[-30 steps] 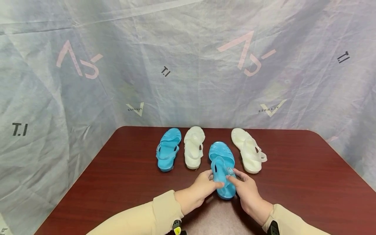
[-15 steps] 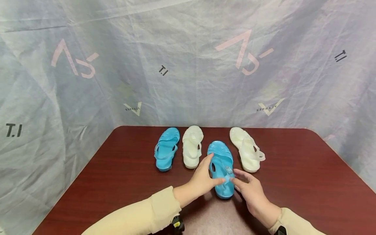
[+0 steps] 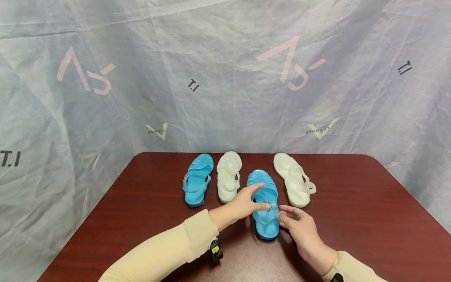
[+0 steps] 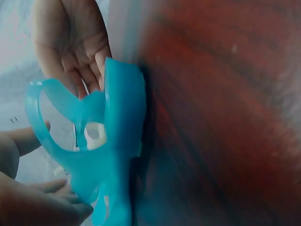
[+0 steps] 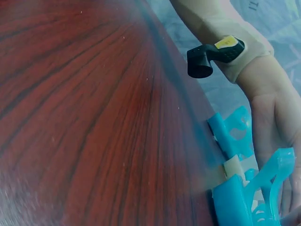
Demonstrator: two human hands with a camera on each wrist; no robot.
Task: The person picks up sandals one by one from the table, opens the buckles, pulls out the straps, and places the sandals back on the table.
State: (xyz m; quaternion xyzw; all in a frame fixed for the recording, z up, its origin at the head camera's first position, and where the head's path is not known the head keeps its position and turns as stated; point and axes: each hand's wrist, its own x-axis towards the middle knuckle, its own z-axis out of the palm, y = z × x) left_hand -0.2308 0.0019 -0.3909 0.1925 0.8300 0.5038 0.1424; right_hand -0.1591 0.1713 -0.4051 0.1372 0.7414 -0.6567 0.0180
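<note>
A blue jelly sandal (image 3: 267, 229) lies nearest in the head view, toe pointing away, between my two hands. My left hand (image 3: 241, 203) reaches over its left side, thumb near the round buckle (image 3: 273, 205) and forefinger across the toe straps. At the right edge sits my right hand (image 3: 303, 229), its fingertips right at the sandal's side. In the left wrist view the blue heel strap (image 4: 35, 113) loops out beside the left thumb, while the right hand shows its palm with loosely bent fingers beyond the heel. Sandal straps partly overlap the hands in the right wrist view.
Further back on the dark red table (image 3: 141, 219) stand another blue sandal (image 3: 196, 184), a white sandal (image 3: 227, 188) beside it, and a second white sandal (image 3: 297, 192) to the right. A grey printed cloth (image 3: 211, 109) hangs behind the table.
My left hand has moved forward along the sandal, its forefinger now over the toe straps. The right hand's fingers have drawn back from the buckle to the sandal's right edge.
</note>
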